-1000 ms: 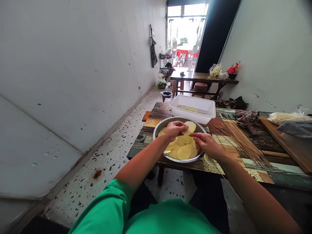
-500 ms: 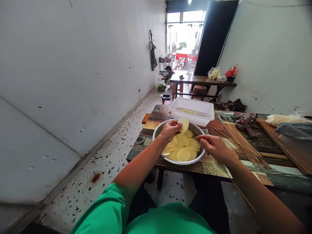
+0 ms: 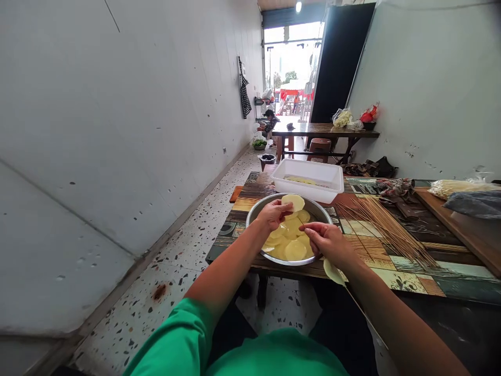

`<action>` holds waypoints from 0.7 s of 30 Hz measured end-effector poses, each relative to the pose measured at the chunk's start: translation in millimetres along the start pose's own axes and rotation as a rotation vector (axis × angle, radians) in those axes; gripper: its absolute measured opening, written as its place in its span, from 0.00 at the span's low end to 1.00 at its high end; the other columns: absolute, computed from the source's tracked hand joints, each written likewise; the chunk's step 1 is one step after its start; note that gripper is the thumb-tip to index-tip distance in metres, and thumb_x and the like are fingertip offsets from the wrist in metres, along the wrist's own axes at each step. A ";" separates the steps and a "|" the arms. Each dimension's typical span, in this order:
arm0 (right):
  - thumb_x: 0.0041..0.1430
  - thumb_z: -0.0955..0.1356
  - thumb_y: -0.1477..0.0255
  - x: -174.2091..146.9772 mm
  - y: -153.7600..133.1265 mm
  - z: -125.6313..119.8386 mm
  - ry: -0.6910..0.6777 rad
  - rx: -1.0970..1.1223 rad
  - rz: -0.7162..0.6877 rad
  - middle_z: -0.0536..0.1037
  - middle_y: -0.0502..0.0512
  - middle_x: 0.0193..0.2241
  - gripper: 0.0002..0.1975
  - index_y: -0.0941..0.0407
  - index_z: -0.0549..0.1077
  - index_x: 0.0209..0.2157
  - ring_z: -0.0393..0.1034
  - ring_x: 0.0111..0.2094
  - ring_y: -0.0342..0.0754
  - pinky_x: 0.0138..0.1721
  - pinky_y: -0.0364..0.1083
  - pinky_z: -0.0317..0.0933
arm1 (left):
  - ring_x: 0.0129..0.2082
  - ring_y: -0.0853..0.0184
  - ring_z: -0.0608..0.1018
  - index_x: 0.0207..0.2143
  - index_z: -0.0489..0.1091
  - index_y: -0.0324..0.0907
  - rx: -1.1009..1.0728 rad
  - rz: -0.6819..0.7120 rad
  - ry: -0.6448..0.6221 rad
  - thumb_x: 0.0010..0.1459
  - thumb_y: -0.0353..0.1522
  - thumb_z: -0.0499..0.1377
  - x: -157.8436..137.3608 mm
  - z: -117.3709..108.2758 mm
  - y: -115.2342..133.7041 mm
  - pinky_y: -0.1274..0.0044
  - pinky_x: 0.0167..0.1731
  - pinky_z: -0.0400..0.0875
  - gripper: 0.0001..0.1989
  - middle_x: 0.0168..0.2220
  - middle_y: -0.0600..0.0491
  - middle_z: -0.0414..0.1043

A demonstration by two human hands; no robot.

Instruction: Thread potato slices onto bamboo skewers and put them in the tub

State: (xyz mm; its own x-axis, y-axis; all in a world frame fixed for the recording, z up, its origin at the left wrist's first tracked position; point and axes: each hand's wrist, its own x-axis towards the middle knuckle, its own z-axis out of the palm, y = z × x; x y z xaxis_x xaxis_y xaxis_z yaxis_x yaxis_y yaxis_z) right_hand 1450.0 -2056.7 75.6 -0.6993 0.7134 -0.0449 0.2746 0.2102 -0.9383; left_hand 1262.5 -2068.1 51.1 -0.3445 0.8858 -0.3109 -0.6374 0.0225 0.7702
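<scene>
Head view: left grip [image 3: 274,214] clamps a slice [image 3: 295,203], right grip [image 3: 327,242] a skewer [image 3: 367,318]; basin [image 3: 289,262] beneath, tub [image 3: 305,191] beyond, loose skewers [image 3: 392,230] alongside.

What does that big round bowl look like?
The bowl is round and silvery, apparently metal, with a shiny rim. It stands upright on the patterned table, in front of the white tub. Pale yellow slices lie inside, seemingly in liquid. The left hand hovers over it; whether the right hand touches its rim is unclear.
</scene>
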 end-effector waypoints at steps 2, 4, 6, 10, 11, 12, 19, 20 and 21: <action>0.51 0.66 0.56 3.7 0.9 1.7 0.028 -0.013 -0.013 0.65 0.45 0.12 0.24 0.62 0.75 0.38 0.57 0.15 0.42 0.18 0.43 0.49 | 0.22 0.74 0.75 0.28 0.65 0.38 -0.023 0.003 -0.023 0.44 0.23 0.71 1.1 -0.4 -1.9 0.82 0.24 0.65 0.16 0.23 0.55 0.73; 0.51 0.66 0.56 6.9 1.0 2.6 0.056 -0.025 -0.034 0.66 0.46 0.12 0.23 0.62 0.75 0.37 0.58 0.15 0.42 0.18 0.43 0.49 | 0.23 0.72 0.77 0.29 0.66 0.37 -0.058 0.014 -0.050 0.43 0.22 0.72 1.2 0.1 -3.7 0.80 0.29 0.70 0.16 0.24 0.54 0.74; 0.51 0.66 0.56 9.1 0.1 2.9 0.078 -0.031 -0.052 0.66 0.46 0.12 0.22 0.62 0.76 0.36 0.58 0.15 0.42 0.19 0.43 0.50 | 0.25 0.70 0.78 0.28 0.65 0.37 -0.075 0.035 -0.043 0.42 0.22 0.72 1.1 0.4 -5.4 0.77 0.33 0.73 0.17 0.24 0.53 0.74; 0.51 0.66 0.57 11.9 -3.2 3.2 0.102 -0.040 -0.052 0.66 0.45 0.12 0.20 0.60 0.76 0.33 0.59 0.15 0.42 0.19 0.43 0.51 | 0.22 0.72 0.76 0.25 0.65 0.37 -0.019 0.072 -0.034 0.38 0.24 0.74 1.6 -1.2 -7.7 0.79 0.27 0.70 0.19 0.22 0.54 0.73; 0.51 0.66 0.57 12.5 -3.8 3.3 0.104 -0.041 -0.048 0.66 0.45 0.11 0.20 0.60 0.76 0.32 0.59 0.15 0.42 0.19 0.43 0.51 | 0.21 0.74 0.74 0.24 0.65 0.37 0.004 0.079 -0.036 0.37 0.25 0.75 1.8 -1.6 -8.0 0.81 0.25 0.67 0.19 0.22 0.54 0.72; 0.51 0.66 0.57 13.3 -4.2 3.5 0.105 -0.041 -0.044 0.66 0.45 0.11 0.19 0.60 0.76 0.31 0.59 0.15 0.41 0.19 0.43 0.51 | 0.20 0.75 0.72 0.24 0.66 0.37 0.020 0.087 -0.042 0.36 0.25 0.75 2.0 -1.8 -8.4 0.81 0.23 0.65 0.19 0.22 0.55 0.72; 0.50 0.66 0.59 17.7 -0.9 4.3 0.122 -0.034 -0.032 0.65 0.45 0.10 0.17 0.59 0.76 0.29 0.58 0.14 0.41 0.18 0.43 0.51 | 0.22 0.74 0.72 0.21 0.65 0.37 -0.012 0.124 -0.061 0.36 0.25 0.74 0.8 2.5 -10.7 0.79 0.28 0.67 0.18 0.21 0.55 0.70; 0.50 0.66 0.59 17.8 -0.4 4.3 0.123 -0.032 -0.032 0.65 0.45 0.10 0.17 0.60 0.76 0.29 0.58 0.14 0.41 0.18 0.43 0.51 | 0.22 0.75 0.72 0.21 0.66 0.37 -0.015 0.133 -0.057 0.36 0.24 0.74 0.4 3.2 -10.9 0.79 0.29 0.67 0.18 0.21 0.56 0.70; 0.50 0.66 0.59 17.7 0.0 4.2 0.124 -0.031 -0.034 0.65 0.45 0.10 0.17 0.60 0.76 0.29 0.58 0.14 0.41 0.18 0.43 0.51 | 0.22 0.75 0.71 0.22 0.66 0.37 -0.017 0.141 -0.052 0.36 0.24 0.74 0.1 3.8 -11.1 0.79 0.29 0.67 0.18 0.20 0.56 0.70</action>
State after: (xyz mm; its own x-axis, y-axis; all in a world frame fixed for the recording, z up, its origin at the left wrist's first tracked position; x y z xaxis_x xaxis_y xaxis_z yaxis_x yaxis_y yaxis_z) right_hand 1434.8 -2046.9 73.3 -0.6221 0.7823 0.0311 0.2736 0.2544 -0.9276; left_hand 1272.1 -2066.6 44.6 -0.3953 0.9025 -0.1712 -0.5973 -0.1110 0.7943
